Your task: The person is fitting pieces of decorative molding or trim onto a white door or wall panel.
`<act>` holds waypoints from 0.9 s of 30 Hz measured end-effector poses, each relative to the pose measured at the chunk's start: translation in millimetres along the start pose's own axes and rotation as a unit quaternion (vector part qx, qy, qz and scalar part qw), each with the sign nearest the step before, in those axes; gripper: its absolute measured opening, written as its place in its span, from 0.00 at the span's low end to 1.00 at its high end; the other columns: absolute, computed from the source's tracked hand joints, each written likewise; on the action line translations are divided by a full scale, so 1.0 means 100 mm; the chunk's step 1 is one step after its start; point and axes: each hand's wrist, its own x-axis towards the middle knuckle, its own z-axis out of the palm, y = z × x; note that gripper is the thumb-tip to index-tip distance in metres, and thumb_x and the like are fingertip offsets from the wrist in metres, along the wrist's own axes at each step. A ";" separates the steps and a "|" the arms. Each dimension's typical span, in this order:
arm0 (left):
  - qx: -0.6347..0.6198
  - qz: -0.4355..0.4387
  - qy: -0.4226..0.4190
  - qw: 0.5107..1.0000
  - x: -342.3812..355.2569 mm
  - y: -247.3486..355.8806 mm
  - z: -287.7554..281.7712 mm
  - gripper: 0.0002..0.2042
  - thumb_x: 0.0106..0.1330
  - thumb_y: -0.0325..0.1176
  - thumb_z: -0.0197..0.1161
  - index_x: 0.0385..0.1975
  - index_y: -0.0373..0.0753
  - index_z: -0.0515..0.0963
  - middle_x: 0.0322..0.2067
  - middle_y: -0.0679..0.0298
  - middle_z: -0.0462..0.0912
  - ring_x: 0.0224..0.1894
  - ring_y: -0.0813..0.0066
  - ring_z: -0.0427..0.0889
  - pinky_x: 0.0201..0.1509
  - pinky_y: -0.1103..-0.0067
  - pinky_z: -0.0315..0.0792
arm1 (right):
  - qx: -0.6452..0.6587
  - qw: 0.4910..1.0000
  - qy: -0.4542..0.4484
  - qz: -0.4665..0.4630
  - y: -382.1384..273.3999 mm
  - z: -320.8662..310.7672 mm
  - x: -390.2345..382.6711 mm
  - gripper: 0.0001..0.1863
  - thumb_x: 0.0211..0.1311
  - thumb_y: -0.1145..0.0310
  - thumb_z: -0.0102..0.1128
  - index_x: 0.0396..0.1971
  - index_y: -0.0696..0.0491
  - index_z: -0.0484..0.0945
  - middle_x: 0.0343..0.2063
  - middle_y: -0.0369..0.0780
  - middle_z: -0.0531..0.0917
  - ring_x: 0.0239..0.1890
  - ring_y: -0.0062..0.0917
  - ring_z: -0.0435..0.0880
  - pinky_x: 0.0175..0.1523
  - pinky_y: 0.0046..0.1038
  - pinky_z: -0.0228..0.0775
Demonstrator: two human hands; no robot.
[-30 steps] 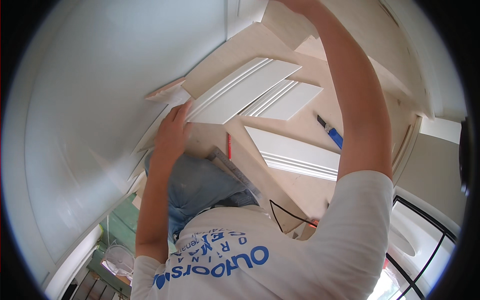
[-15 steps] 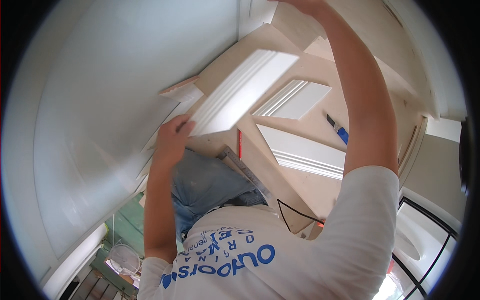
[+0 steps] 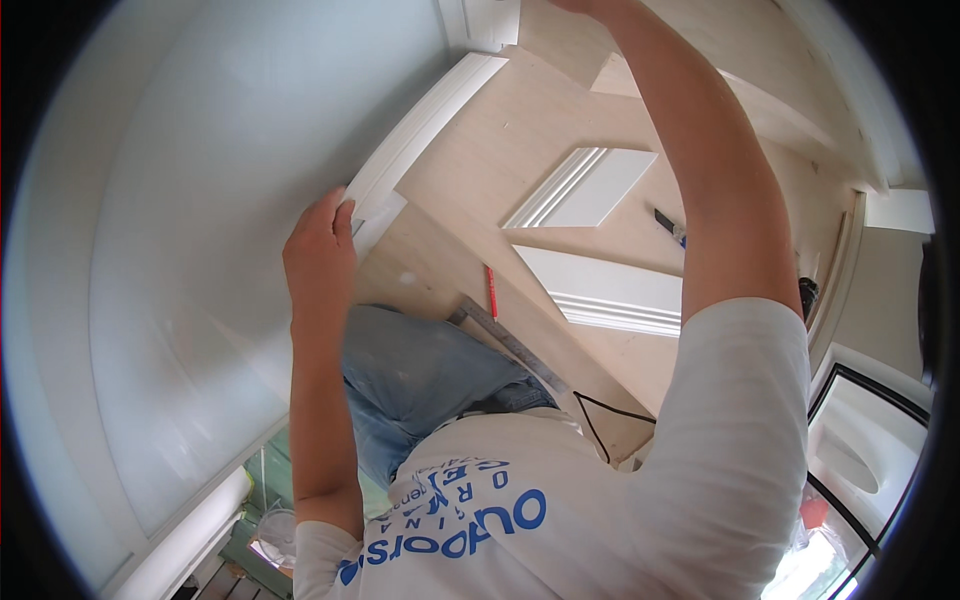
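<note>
My left hand (image 3: pixel 322 230) is closed around the near end of a white grooved moulding piece (image 3: pixel 425 120). That piece stands along the foot of the pale glossy panel (image 3: pixel 230 190), tilted, with its far end near the corner at the top. Only the back part of my right hand (image 3: pixel 592 6) shows at the upper edge; its fingers are cut off. Two more white moulding pieces lie on the light wooden surface: a shorter one (image 3: pixel 590 188) with slanted ends, and a longer one (image 3: pixel 610 288) nearer my right arm.
A utility knife (image 3: pixel 668 225) lies partly behind my right forearm. Near my knee are a red pencil (image 3: pixel 492 292) and a metal ruler or square (image 3: pixel 512 342). A thin black frame or cord (image 3: pixel 604 420) is beside my shirt. A raised wooden side (image 3: pixel 800 120) borders the right.
My left hand has swung the moulding piece left and away from me, from above the wooden surface to the panel's foot. The right hand stays at the upper edge, slightly further left.
</note>
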 end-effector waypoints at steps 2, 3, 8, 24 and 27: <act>0.008 0.034 0.015 0.999 0.04 0.00 0.07 0.11 0.75 0.31 0.60 0.53 0.44 0.83 0.42 0.61 0.87 0.41 0.60 0.86 0.46 0.68 0.79 | -0.004 1.000 -0.008 -0.006 0.00 0.01 -0.03 0.40 0.53 0.54 0.80 0.63 0.59 0.76 0.59 0.49 0.79 0.60 0.41 0.79 0.67 0.37 0.72; 0.016 0.062 0.036 0.997 0.06 0.00 0.10 0.12 0.74 0.29 0.60 0.53 0.46 0.83 0.41 0.63 0.87 0.40 0.62 0.86 0.45 0.68 0.79 | 0.010 1.000 0.004 0.004 0.00 0.01 -0.04 0.41 0.54 0.54 0.80 0.64 0.59 0.75 0.60 0.49 0.79 0.61 0.41 0.79 0.68 0.37 0.71; 0.130 0.111 -0.029 0.985 0.18 -0.09 0.22 0.16 0.73 0.29 0.60 0.58 0.52 0.82 0.41 0.63 0.87 0.38 0.60 0.86 0.44 0.68 0.80 | -0.001 1.000 0.012 0.004 0.01 0.02 -0.02 0.43 0.55 0.54 0.79 0.67 0.58 0.71 0.63 0.49 0.77 0.64 0.40 0.77 0.70 0.38 0.69; 0.232 0.112 -0.070 0.964 0.31 -0.11 0.33 0.23 0.71 0.25 0.58 0.62 0.58 0.80 0.42 0.66 0.83 0.37 0.62 0.85 0.40 0.67 0.81 | 0.015 1.000 -0.022 0.009 0.06 0.04 0.03 0.43 0.56 0.52 0.79 0.68 0.57 0.71 0.66 0.49 0.74 0.66 0.41 0.74 0.72 0.38 0.67; 0.253 0.127 -0.062 0.957 0.31 -0.12 0.36 0.25 0.70 0.24 0.58 0.63 0.59 0.79 0.41 0.67 0.82 0.36 0.64 0.85 0.41 0.67 0.80 | -0.002 1.000 -0.007 0.000 0.07 0.06 0.03 0.43 0.56 0.53 0.79 0.67 0.57 0.71 0.65 0.49 0.74 0.66 0.41 0.75 0.72 0.38 0.67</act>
